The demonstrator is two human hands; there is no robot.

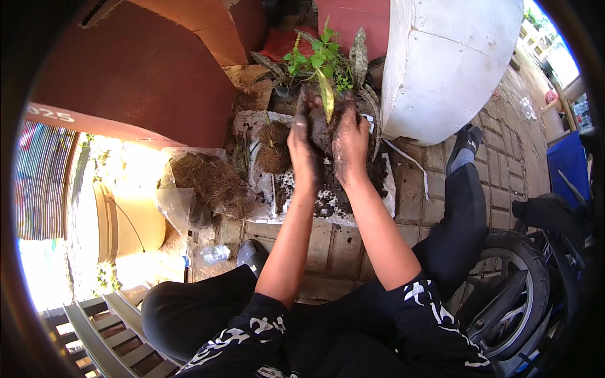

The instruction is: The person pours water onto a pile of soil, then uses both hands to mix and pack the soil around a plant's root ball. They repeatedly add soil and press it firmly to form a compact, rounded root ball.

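Note:
Between my two soil-covered hands is a dark root ball of soil (322,134) with a yellowing leaf (326,94) rising from its top. My left hand (303,141) presses on its left side, my right hand (350,137) on its right. Below them a soil-strewn white sheet (257,189) lies on the paving. Left of my left hand rest brown fibrous root clumps (273,147). Just beyond my hands stand a leafy green plant (321,56) and a mottled upright leaf (359,54). A small dark pot (287,89) sits under the foliage.
A clear plastic bag (172,203) with a large root mass (208,182) lies left, near a plastic bottle (215,254) and a cream bucket (127,222). A white panel (439,71) stands right, a red-brown block (137,71) left. A motorcycle wheel (515,293) is close at right.

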